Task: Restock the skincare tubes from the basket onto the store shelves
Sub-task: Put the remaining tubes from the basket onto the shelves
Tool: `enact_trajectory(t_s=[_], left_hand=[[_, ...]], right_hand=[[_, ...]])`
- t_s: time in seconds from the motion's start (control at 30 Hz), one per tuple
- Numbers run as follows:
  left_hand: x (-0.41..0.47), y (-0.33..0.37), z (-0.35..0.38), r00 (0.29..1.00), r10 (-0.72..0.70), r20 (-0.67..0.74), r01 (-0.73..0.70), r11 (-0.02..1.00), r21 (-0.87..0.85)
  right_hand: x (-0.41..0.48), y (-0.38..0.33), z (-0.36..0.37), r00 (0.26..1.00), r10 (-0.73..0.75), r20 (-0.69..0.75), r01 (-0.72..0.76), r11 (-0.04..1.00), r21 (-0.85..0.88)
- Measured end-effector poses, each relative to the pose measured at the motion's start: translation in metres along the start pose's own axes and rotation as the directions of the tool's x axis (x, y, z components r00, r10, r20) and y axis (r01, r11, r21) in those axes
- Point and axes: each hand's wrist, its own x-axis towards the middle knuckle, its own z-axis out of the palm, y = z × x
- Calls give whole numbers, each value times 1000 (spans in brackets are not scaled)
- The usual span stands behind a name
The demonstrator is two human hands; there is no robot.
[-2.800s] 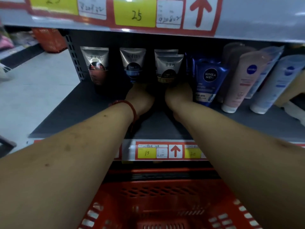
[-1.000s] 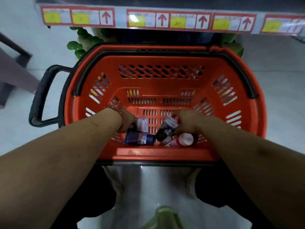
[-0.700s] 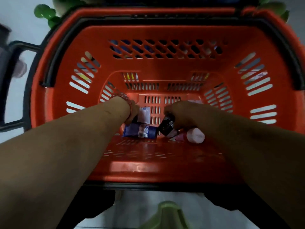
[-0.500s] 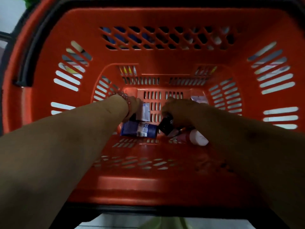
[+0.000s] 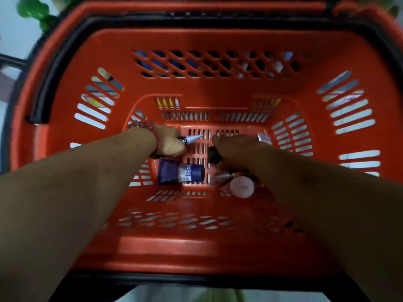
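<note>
I am reaching down into the red basket [image 5: 218,38] with both hands, at the pick-up part of a restocking round. My left hand [image 5: 170,141] grips a silver tube [image 5: 193,138], fingers wrapped round its body with only the flat crimped end poking out to the right. My right hand [image 5: 235,149] lies knuckles-up over a dark tube [image 5: 214,155]; its fingers curl under and seem to have hold of it, though the palm hides most of the grip.

Two more tubes lie on the basket floor: a blue tube [image 5: 181,172] on its side just below my left hand, and a pink-capped tube [image 5: 241,187] beside my right wrist, cap towards me. A pale scrap [image 5: 263,138] beyond my right hand may be a fifth; it is too blurred to tell.

The shelves are out of view, so I cannot judge what is already placed. By my reckoning, these two go up next, and one or two more trips finish the basket.
</note>
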Motion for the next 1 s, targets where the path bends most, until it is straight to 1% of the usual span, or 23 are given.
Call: enact_trajectory(t_s=[0.07, 0.13, 0.27, 0.3, 0.33, 0.37, 0.43, 0.5, 0.6, 0.7, 0.77, 0.83, 0.93, 1.0], left_hand=[[-17, 1, -10, 996, -7, -83, 5, 1000, -27], [-38, 2, -18, 987, -10, -160, 2, 999, -54], [-95, 6, -42, 957, -23, -290, -34, 981, -190], [-111, 7, -47, 951, -33, -306, -47, 967, -250], [-127, 7, -52, 946, -37, -322, -66, 951, -302], [-142, 7, -56, 945, -37, -325, -83, 934, -347], [-179, 8, -65, 942, -33, -334, -132, 879, -457], [-214, 10, -74, 937, -4, -348, -218, 773, -596], [-260, 17, -85, 906, -1, -423, -343, 585, -735], [-289, 25, -99, 878, -17, -479, -440, 365, -821], [-302, 29, -108, 861, -23, -508, -487, 247, -838], [-309, 32, -112, 847, -31, -531, -521, 150, -840], [-310, 30, -113, 851, -26, -525, -525, 12, -851], [-307, 28, -116, 849, -26, -528, -528, -42, -848]], right_hand=[[-12, 5, -11, 995, 40, -90, -34, 997, 66], [-26, 7, -27, 983, 112, -145, -85, 980, 180], [-74, 0, -80, 933, 244, -264, -106, 889, 446], [-89, -4, -92, 912, 288, -293, -93, 840, 534], [-104, -10, -105, 898, 338, -281, -83, 759, 646], [-115, -15, -114, 894, 375, -244, -63, 645, 761], [-143, -26, -133, 892, 423, -160, -31, 411, 911], [-173, -39, -155, 893, 431, -129, 19, 251, 968], [-215, -55, -184, 907, 396, -143, 111, 103, 988], [-242, -65, -207, 928, 331, -171, 200, -58, 978], [-253, -69, -215, 939, 285, -193, 252, -183, 950], [-261, -74, -217, 963, 188, -196, 242, -268, 933], [-265, -85, -216, 986, 63, -155, 167, -427, 889], [-263, -97, -215, 984, -7, -180, 155, -478, 865]])
